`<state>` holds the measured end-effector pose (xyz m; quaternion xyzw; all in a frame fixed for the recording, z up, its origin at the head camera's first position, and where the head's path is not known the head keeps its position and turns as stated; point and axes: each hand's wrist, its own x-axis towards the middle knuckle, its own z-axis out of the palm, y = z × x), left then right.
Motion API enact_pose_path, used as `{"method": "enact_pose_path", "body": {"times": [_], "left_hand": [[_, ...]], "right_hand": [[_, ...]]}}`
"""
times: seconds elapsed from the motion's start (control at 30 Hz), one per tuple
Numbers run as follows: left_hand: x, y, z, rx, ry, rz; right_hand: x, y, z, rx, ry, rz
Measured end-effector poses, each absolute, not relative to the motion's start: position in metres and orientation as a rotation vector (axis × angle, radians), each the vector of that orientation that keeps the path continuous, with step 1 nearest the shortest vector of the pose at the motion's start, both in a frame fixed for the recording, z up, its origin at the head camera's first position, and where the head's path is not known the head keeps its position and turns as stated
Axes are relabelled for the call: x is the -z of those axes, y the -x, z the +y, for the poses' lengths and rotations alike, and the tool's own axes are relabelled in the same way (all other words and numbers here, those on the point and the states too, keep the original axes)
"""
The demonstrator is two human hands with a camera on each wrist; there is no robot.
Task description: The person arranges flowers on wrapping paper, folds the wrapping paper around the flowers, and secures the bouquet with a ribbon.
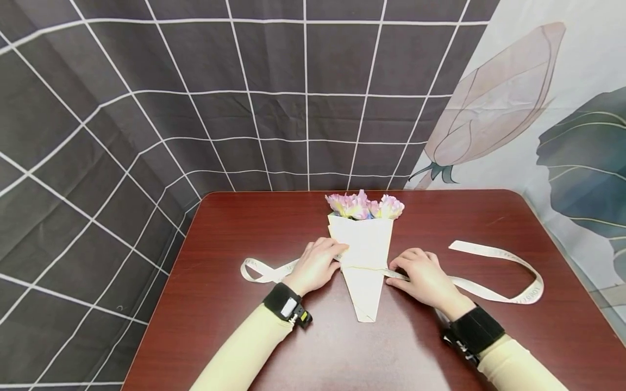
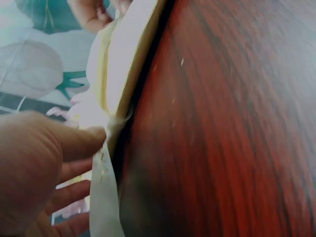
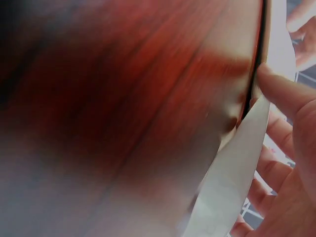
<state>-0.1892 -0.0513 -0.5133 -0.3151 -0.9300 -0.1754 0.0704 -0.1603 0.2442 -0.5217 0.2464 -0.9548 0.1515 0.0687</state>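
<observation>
Left hand [image 1: 315, 266]: fingers loosely bent, close together, tips on the left edge of the paper cone [image 1: 364, 255], pinching the ribbon [image 1: 489, 274] where it meets the paper. In the left wrist view the thumb tip presses the ribbon at the cone's edge.

Right hand [image 1: 424, 277]: fingers gently curled, narrow spread, tips just right of the cone's lower half, holding the ribbon flat against the table [image 1: 235, 326]. The right wrist view shows a fingertip on the ribbon right at the cone's edge.

Ribbon runs under both sets of fingers and across the cone. Its left end loops out past the left fingers; its right end sweeps in a wide loop well beyond the right fingers.

Bare red-brown wood lies on both outer sides of the hands and toward the near edge. Table's far edge sits just beyond the flowers [image 1: 364, 206].

Cone: cream paper, lying flat between the two hands, point toward the person, pink and yellow blooms at the wide far end.
</observation>
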Motion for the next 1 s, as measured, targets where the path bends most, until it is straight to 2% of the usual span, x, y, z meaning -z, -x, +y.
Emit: {"method": "enact_pose_path", "body": {"times": [0.53,1.0], "left_hand": [[0.5137,0.1891,-0.0516,0.516,0.785,-2.854],[0.5166,0.185,-0.05,0.703,0.674,-2.971]], "right_hand": [[0.5177,0.1661,0.237,-0.513,-0.647,-2.952],[0.5154,0.1646,0.2365,-0.673,-0.65,-2.971]]}}
